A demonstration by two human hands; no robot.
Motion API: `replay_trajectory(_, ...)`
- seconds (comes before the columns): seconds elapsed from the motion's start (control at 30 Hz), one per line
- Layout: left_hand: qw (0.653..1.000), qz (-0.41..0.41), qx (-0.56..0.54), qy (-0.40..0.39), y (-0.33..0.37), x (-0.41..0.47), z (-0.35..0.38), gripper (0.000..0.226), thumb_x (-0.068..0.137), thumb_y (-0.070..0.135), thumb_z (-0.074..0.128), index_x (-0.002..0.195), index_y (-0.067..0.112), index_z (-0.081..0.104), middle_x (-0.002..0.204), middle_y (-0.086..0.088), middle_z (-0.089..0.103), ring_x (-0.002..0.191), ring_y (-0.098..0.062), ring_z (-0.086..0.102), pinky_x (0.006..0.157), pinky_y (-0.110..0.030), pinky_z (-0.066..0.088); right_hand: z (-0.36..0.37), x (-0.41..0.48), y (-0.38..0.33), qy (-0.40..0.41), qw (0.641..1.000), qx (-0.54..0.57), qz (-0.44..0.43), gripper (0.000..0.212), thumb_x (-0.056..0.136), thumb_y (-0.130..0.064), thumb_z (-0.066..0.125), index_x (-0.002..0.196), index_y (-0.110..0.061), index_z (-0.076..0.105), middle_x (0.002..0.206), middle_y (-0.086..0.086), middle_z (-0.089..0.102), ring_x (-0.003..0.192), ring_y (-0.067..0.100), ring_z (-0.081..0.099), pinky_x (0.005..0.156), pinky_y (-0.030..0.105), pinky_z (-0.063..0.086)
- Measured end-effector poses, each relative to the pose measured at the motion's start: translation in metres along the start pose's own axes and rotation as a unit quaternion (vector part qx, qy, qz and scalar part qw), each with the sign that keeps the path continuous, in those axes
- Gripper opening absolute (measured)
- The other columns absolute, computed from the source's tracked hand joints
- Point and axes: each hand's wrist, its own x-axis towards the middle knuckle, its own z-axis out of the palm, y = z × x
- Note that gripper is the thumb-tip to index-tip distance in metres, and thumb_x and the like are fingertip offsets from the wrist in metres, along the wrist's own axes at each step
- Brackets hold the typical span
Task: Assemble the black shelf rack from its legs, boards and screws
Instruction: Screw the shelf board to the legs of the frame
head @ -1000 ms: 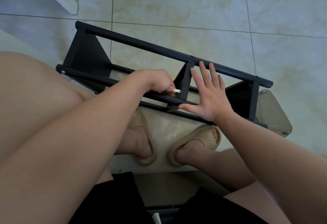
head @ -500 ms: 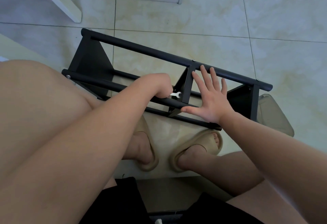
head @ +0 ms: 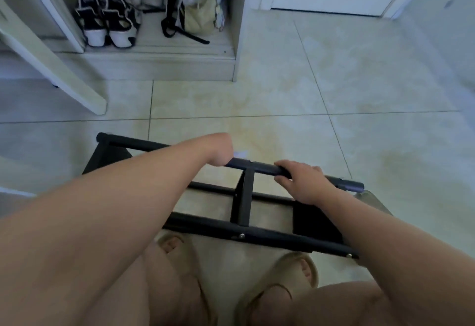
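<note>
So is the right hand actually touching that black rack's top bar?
Touching. The head view shows the right hand gripping the top bar, fingers curled over it.

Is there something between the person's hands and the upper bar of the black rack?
Nothing visible. The right hand grips the top bar of the rack, just right of the crosspiece. The left hand reaches over the same bar; its fingers are hidden.
</note>
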Motion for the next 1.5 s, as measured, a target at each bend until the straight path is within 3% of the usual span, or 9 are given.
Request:
replay_trajectory(0.07,1.000,-0.011,-0.004,-0.026,-0.001,0.006,-0.008,0.029,0.099,0.016,0.050,0.120,0.007,0.067,0.119,-0.014,0.066,0.107,-0.030,0.063,0.082,-0.033,0.051,-0.002,0.005,0.005,-0.024,1.000,-0.008,0.017,0.032,0.101,-0.055,0.047,0.125,-0.036,0.054,0.113,-0.007,0.064,0.110,0.024,0.059,0.088,0.039,0.034)
replay_trajectory(0.23,0.999,-0.018,0.011,-0.047,0.005,0.008,-0.009,0.028,0.099,0.008,0.047,0.115,0.002,0.069,0.097,-0.011,0.062,0.085,-0.023,0.052,0.064,-0.025,0.042,-0.009,0.008,0.006,0.000,1.000,-0.009,0.029,0.029,0.097,-0.060,0.052,0.094,-0.031,0.051,0.084,-0.010,0.056,0.082,0.021,0.056,0.070,0.035,0.035)
replay_trajectory(0.33,0.999,-0.031,-0.003,-0.017,0.004,0.007,-0.008,0.026,0.096,0.004,0.048,0.113,-0.003,0.067,0.079,-0.007,0.057,0.081,-0.026,0.052,0.058,-0.027,0.036,-0.010,0.006,-0.001,0.071,0.997,-0.022,0.016,0.029,0.097,-0.059,0.052,0.102,-0.031,0.057,0.095,-0.010,0.061,0.094,0.021,0.059,0.079,0.036,0.035)
replay_trajectory(0.47,0.994,-0.044,-0.061,0.075,-0.003,0.003,-0.013,0.025,0.097,0.010,0.040,0.118,0.007,0.055,0.111,-0.012,0.062,0.095,-0.029,0.058,0.071,-0.032,0.041,-0.021,0.004,-0.009,0.135,0.991,-0.019,0.007,0.035,0.098,-0.059,0.050,0.116,-0.031,0.060,0.103,-0.009,0.062,0.101,0.019,0.056,0.092,0.036,0.036)
replay_trajectory(0.63,0.988,-0.051,-0.072,0.130,-0.007,0.001,-0.011,0.016,0.093,0.014,0.040,0.107,0.013,0.048,0.097,-0.004,0.058,0.081,-0.024,0.054,0.060,-0.033,0.036,-0.024,0.001,-0.017,0.190,0.982,-0.011,0.015,0.034,0.098,-0.056,0.054,0.120,-0.031,0.061,0.111,-0.012,0.061,0.110,0.018,0.052,0.098,0.036,0.033)
replay_trajectory(0.9,0.997,-0.036,-0.051,0.054,-0.016,0.007,0.038,0.016,0.096,0.013,0.041,0.111,0.015,0.045,0.093,-0.004,0.057,0.080,-0.021,0.056,0.065,-0.035,0.045,0.019,-0.005,-0.012,0.075,0.997,-0.028,0.002,0.032,0.102,-0.045,0.052,0.130,-0.031,0.057,0.121,-0.006,0.057,0.115,0.022,0.050,0.092,0.040,0.040)
replay_trajectory(1.27,0.993,-0.061,-0.009,-0.105,-0.030,0.026,0.114,0.029,0.104,0.012,0.042,0.129,0.002,0.051,0.127,-0.018,0.060,0.112,-0.031,0.059,0.091,-0.035,0.046,0.100,-0.007,-0.002,-0.087,0.995,-0.055,-0.014,0.036,0.097,-0.046,0.060,0.125,-0.024,0.060,0.118,-0.001,0.057,0.111,0.024,0.054,0.091,0.038,0.042)
replay_trajectory(1.37,0.989,-0.074,-0.001,-0.129,-0.034,0.030,0.123,0.028,0.102,0.010,0.042,0.127,0.001,0.052,0.125,-0.018,0.062,0.097,-0.028,0.056,0.081,-0.034,0.043,0.116,-0.007,-0.002,-0.102,0.992,-0.069,-0.026,0.038,0.098,-0.048,0.058,0.127,-0.024,0.059,0.120,0.000,0.056,0.112,0.025,0.054,0.092,0.039,0.042)
replay_trajectory(1.5,0.988,-0.076,0.020,-0.132,-0.038,0.034,0.119,0.031,0.102,0.011,0.041,0.125,-0.001,0.058,0.127,-0.018,0.061,0.117,-0.033,0.059,0.091,-0.035,0.045,0.115,-0.002,-0.001,-0.095,0.992,-0.072,-0.031,0.040,0.096,-0.052,0.058,0.125,-0.025,0.060,0.117,-0.002,0.057,0.111,0.024,0.055,0.087,0.036,0.042)
